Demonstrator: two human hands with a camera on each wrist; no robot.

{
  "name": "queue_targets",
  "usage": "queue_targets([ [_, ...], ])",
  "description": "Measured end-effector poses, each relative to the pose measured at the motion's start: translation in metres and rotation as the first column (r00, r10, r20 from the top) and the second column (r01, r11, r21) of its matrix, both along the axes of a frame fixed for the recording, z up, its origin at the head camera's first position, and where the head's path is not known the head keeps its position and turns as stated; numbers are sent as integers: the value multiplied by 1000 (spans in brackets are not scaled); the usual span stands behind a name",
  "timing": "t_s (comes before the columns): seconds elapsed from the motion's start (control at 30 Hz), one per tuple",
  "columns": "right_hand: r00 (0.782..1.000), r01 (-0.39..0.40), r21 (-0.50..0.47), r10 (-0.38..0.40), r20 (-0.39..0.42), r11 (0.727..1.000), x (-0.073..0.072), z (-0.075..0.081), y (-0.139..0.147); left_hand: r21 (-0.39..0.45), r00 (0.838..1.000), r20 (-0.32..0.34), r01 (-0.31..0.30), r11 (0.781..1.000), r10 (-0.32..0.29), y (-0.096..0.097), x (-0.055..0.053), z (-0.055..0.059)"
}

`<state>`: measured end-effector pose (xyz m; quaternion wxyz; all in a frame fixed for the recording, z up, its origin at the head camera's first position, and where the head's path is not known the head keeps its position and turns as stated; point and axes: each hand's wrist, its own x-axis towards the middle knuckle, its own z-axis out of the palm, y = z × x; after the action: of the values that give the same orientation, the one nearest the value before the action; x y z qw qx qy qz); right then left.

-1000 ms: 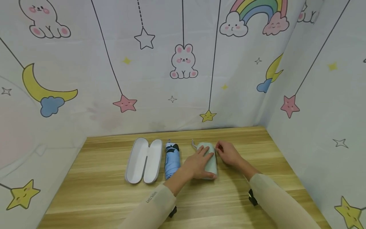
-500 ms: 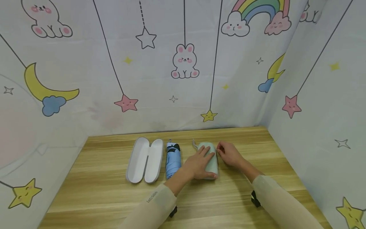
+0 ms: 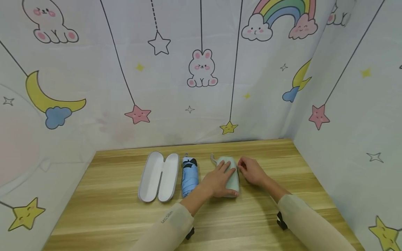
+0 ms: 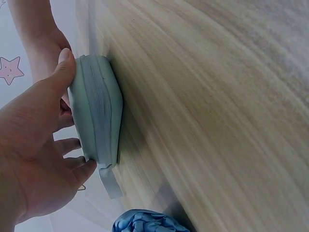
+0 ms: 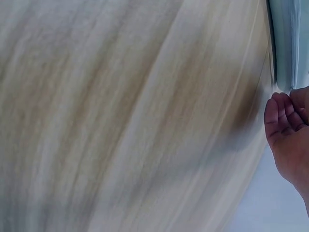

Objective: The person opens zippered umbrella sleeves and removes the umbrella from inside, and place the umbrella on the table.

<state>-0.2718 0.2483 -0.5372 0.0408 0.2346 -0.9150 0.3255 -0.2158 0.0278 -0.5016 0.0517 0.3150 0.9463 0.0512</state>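
Note:
A pale green zippered case [image 3: 232,182] lies on the table, a short grey wrist strap [image 4: 110,182] at its far left corner. My left hand [image 3: 220,181] rests on top of it with fingers spread, the thumb along the near end. At the case's right side, my right hand [image 3: 252,170] has its fingers curled and its thumb against the index finger, pinching right at the end of the zipper line. In the right wrist view those fingertips hide the zipper pull. The zipper [image 4: 100,104] appears closed along the side facing the left wrist camera.
Left of the case lies a folded blue umbrella [image 3: 190,176], partly behind my left forearm. Farther left, a white hard glasses case [image 3: 168,177] lies open. A printed cloth wall [image 3: 169,125] rises behind the wooden table [image 3: 106,195] and along both sides.

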Motion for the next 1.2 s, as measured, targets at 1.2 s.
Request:
queue_targets([
  [1.2,999,-51,36,51,-14,998,12,-1,5,11,1000,22,-14,1000,14,-2,0,0],
])
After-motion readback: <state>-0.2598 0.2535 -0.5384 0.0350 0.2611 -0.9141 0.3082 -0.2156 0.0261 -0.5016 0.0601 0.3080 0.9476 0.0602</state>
